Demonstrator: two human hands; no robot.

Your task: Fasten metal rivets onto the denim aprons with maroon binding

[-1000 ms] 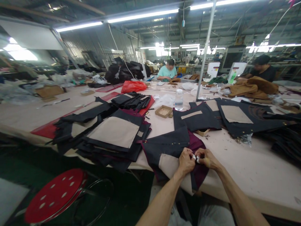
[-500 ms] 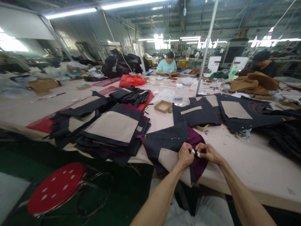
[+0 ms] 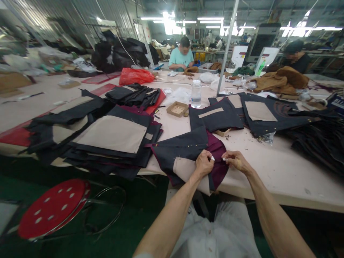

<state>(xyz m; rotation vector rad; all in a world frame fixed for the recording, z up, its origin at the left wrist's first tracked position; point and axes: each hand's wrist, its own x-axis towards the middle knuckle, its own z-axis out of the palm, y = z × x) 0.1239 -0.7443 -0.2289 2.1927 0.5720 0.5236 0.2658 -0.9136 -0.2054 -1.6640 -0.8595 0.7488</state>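
Note:
My left hand (image 3: pixel 204 163) is closed on the edge of a dark grey garment piece (image 3: pixel 180 145) that has purple backing, a beige patch and small brass-coloured studs. White wrapping covers a fingertip on that hand. A short gap away, over the purple fabric (image 3: pixel 218 152), my right hand (image 3: pixel 236 161) pinches its fingers together. Something small and white shows at its fingertips; whether that is wrapping or a held part I cannot tell. The garment piece hangs partly over the table's front edge towards my lap.
Stacked garment pieces (image 3: pixel 113 132) lie left, with more dark pieces (image 3: pixel 215 114) behind and right. A small box of tiny parts (image 3: pixel 177 109) stands by a clear bottle (image 3: pixel 196 94). A red stool (image 3: pixel 55 208) is at lower left. Two people sit across the table (image 3: pixel 282 168).
My right hand has moved apart from my left, which still holds the garment piece. The whole view has shifted, so things appear higher and farther left.

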